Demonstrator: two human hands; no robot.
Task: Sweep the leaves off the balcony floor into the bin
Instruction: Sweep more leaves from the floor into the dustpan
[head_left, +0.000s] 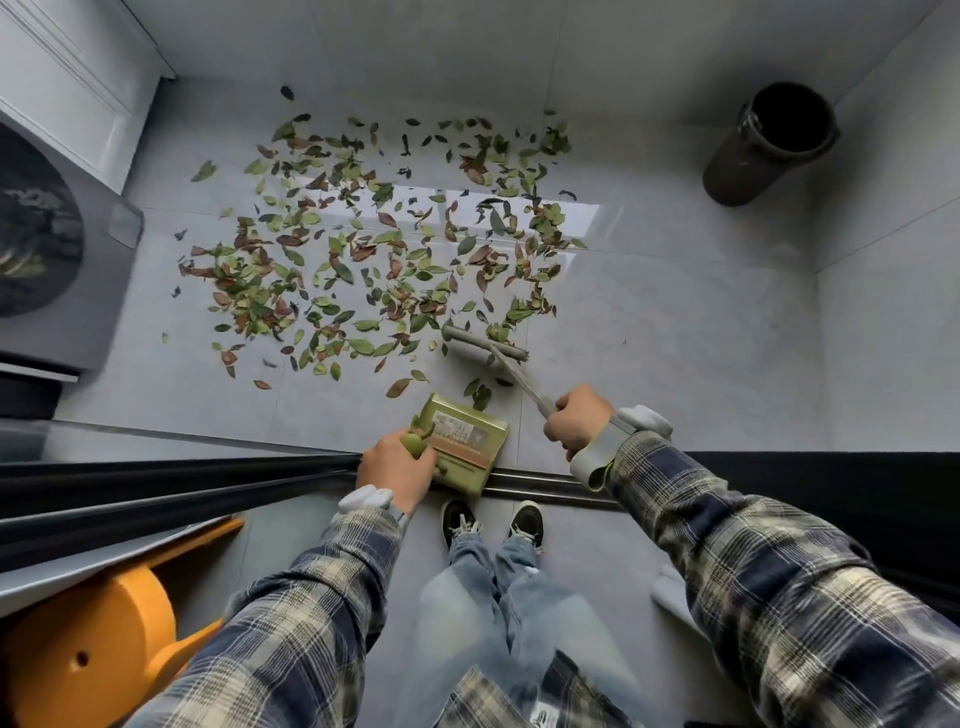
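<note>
A person in a blue-and-cream plaid shirt stands at the black sliding-door track (550, 486) in the lower middle of the frame, facing a spread of green and brown fallen leaves (363, 250) that covers the centre and upper centre of the pale grey tiled balcony floor (675, 322). The right hand (579, 421), right of centre, is wrapped around the thin handle of a grey long-handled broom (485, 349), whose flat head rests on the tiles at the near right edge of the leaf patch, with a few leaves lying against it. The left hand (397, 467), well apart from the right, grips the round-ended handle of a light green plastic dustpan (467, 436), which sits just above the track, near the broom head but not touching it; a few stray leaves lie just beyond its upper edge. The dark cylindrical bin (737, 171) stands open-topped in the upper right corner, well apart from the leaves. A grey front-loading washing machine (104, 291) fills the left edge, and an orange plastic stool (93, 639) sits in the lower left.
</note>
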